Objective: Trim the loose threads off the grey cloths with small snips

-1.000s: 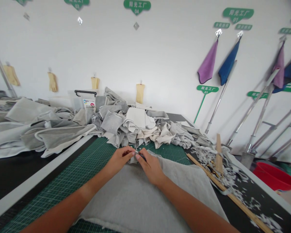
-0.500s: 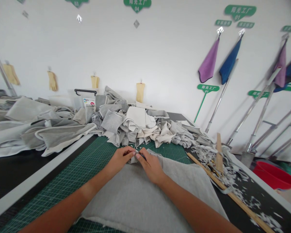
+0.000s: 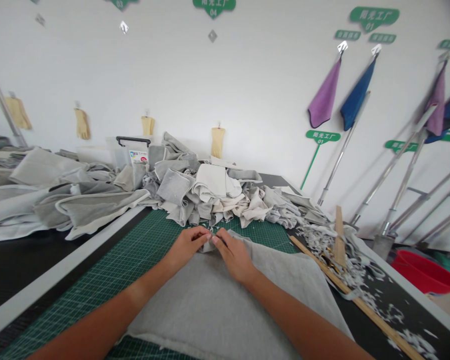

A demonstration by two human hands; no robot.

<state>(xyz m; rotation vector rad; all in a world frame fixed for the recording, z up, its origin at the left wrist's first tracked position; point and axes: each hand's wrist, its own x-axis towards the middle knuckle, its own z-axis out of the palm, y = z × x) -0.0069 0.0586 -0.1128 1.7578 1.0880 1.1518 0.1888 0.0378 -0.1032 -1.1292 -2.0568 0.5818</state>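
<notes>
Head view. Two bare hands are at work over a desk (image 3: 33, 255), close together just past the far edge of the main spread of a large grey cloth (image 3: 225, 305). The left hand (image 3: 187, 245) has its fingers curled, with thumb and forefinger drawn together in a pinch at a gathered part of the cloth. The right hand (image 3: 232, 255) is likewise nearly closed, thumb laid forward over bent fingers, gripping the same gathered part. The fingertips of both almost meet; whether a small item sits between them cannot be told.

The grey cloth lies mostly flat below and between the forearms, over a green cutting mat (image 3: 123, 270) with a printed grid, and reaches past the mat onto the dark surface at right. Its near-left edge shows a pale, slightly rough border.

Beyond the hands, a heap of folded and crumpled cloth pieces (image 3: 176, 187) rests across the far end of the mat. Further grey textiles (image 3: 93, 212) are stacked at left. At right, a long wooden strip (image 3: 360, 305) runs beside the cloth; near it lie a shorter wooden piece (image 3: 339, 237) and loose pale scraps (image 3: 317, 245). A red tub (image 3: 423, 272) stands beyond the right edge.
</notes>
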